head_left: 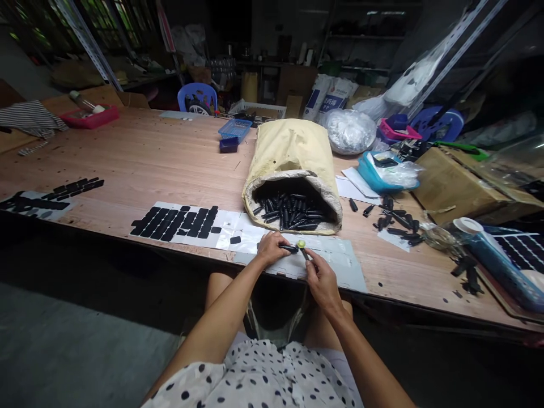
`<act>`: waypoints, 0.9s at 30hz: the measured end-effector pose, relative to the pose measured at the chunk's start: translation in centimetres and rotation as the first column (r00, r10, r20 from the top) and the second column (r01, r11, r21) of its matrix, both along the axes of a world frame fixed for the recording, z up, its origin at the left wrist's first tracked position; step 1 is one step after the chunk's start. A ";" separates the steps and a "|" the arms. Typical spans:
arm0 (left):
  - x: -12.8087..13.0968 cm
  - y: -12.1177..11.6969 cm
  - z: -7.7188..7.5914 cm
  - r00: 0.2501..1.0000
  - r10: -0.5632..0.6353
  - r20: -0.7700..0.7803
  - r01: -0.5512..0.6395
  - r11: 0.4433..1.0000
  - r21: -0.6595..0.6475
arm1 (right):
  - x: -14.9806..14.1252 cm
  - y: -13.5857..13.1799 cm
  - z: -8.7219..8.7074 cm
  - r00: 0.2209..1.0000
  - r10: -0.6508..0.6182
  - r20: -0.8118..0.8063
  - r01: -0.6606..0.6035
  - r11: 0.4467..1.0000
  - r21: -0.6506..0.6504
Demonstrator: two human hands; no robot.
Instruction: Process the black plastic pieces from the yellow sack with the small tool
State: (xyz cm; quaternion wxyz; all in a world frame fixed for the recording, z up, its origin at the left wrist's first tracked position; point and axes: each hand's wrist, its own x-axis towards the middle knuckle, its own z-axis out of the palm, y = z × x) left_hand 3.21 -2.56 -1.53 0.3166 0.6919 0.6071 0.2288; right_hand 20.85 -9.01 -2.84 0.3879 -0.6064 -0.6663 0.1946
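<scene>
My left hand is closed around a small black plastic part at the table's near edge. My right hand pinches a thin tool whose yellow-green tip touches the end of that part. Both hands hover over a white backing sheet. Just behind them lies a yellow sack on its side, its mouth open toward me and full of black parts.
A sheet of black stickers lies to the left, another farther left. Loose black parts lie scattered to the right, beside a cardboard box, a blue tray and a blue bottle. Small baskets and clutter line the far edge.
</scene>
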 end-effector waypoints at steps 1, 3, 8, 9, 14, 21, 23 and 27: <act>-0.1 0.0 0.0 1.000 -0.004 0.000 0.004 1.000 0.003 | 0.5 0.3 0.0 0.999 -0.030 0.019 0.030 0.999 0.016; -0.2 -0.1 0.0 1.000 -0.015 -0.004 0.015 1.000 0.010 | 1.9 1.5 0.1 0.989 -0.122 0.085 0.118 0.992 0.047; -0.3 -0.3 0.0 0.999 -0.022 -0.031 0.022 0.999 0.024 | 5.8 5.3 0.1 0.882 -0.284 0.376 0.309 0.951 -0.007; -0.4 -0.3 -0.1 0.999 -0.024 -0.035 0.024 0.999 0.026 | 6.3 5.8 0.0 0.855 -0.289 0.431 0.325 0.946 -0.009; -0.7 0.0 -0.3 0.997 -0.045 -0.063 0.048 0.998 0.035 | 6.7 6.6 -1.5 0.733 -0.335 0.592 0.329 0.936 0.122; -1.3 -3.2 -1.0 0.969 -0.247 -0.019 0.244 0.940 0.239 | 5.2 6.4 -1.7 0.658 -0.361 0.661 0.331 0.927 0.177; -1.3 -6.3 -2.5 0.901 -0.431 -0.040 0.424 0.859 0.288 | 5.1 6.4 -1.6 0.648 -0.365 0.669 0.331 0.926 0.184; -1.4 -11.6 -6.9 0.715 -0.679 -0.167 0.696 0.714 0.077 | 5.1 6.4 -1.7 0.640 -0.372 0.672 0.326 0.924 0.201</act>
